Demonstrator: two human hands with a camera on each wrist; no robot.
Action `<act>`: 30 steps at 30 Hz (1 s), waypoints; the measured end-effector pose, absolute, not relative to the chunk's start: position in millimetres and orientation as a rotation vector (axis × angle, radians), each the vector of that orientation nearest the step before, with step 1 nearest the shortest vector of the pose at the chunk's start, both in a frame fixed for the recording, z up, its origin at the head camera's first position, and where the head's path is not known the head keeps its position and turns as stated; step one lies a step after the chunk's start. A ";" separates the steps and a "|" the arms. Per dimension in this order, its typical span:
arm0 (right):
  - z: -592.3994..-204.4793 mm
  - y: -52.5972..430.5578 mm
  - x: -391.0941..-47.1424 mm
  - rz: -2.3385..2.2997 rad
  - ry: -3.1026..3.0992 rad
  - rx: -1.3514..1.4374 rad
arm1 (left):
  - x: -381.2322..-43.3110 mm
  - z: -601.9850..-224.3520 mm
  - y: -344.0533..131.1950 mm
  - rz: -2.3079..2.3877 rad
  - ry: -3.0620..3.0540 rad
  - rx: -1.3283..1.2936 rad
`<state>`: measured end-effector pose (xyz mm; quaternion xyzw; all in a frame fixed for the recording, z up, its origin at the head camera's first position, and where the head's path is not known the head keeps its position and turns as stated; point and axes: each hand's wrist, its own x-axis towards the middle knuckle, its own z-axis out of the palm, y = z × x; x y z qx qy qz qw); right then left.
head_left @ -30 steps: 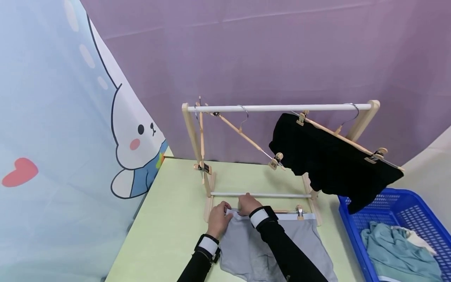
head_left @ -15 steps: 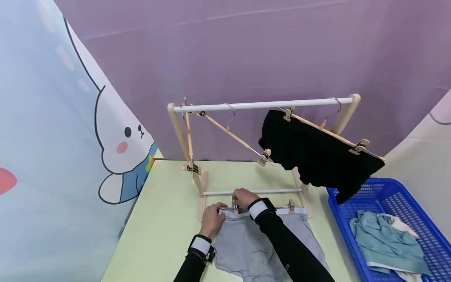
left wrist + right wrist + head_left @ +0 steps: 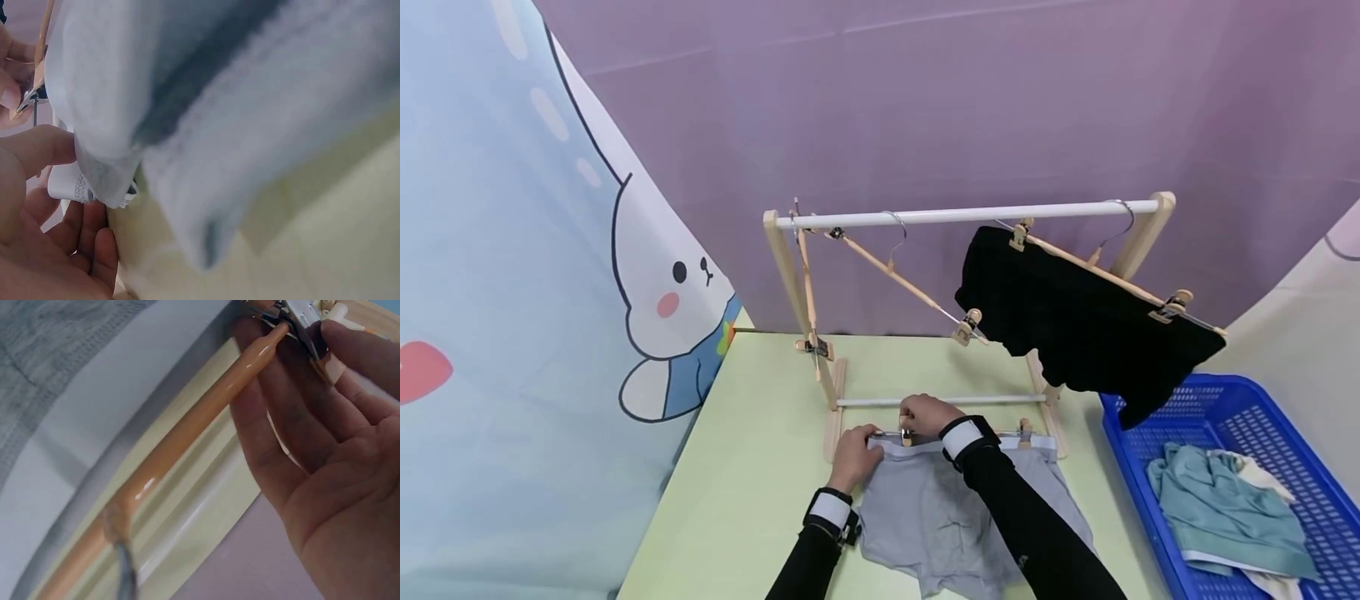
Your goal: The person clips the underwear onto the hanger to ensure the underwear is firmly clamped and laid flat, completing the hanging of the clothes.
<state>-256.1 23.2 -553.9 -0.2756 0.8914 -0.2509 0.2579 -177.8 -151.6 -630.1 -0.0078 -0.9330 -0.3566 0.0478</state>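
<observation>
Grey shorts with a pale waistband lie spread on the table. My left hand pinches the waistband's left corner; in the left wrist view the thumb lies on top of the grey cloth and the fingers are underneath. My right hand pinches the clip at the left of a wooden trouser hanger, just over the waistband. In the right wrist view, thumb and fingers are on the metal-and-wood clip, beside the hanger bar. The hanger's other clip sits on the waistband's right side.
A wooden rack with a white rail stands behind the hands. Black shorts hang from its right end, and bare clip hangers from its left. To the right, a blue basket contains teal clothing and cream cloth.
The left-hand clip, hidden by my right hand a second ago, now shows at the waistband. My left hand keeps its pinch on the shorts' corner. The head view has shifted slightly.
</observation>
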 end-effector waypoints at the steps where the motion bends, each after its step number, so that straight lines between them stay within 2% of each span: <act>1: -554.1 23.6 -255.4 -0.678 2.407 -0.737 | -178.2 -629.9 -151.6 -1.092 -2.841 -0.024; 11: -563.6 25.5 -248.6 -0.698 2.369 -0.844 | -179.3 -629.9 -152.6 -1.110 -2.859 0.003; 21: -565.0 29.4 -248.5 -0.692 2.368 -0.988 | -178.4 -632.8 -153.4 -1.436 -2.789 -0.141; 30: -565.2 28.5 -245.5 -0.658 2.387 -0.996 | -179.3 -632.6 -155.1 -1.564 -2.643 -0.110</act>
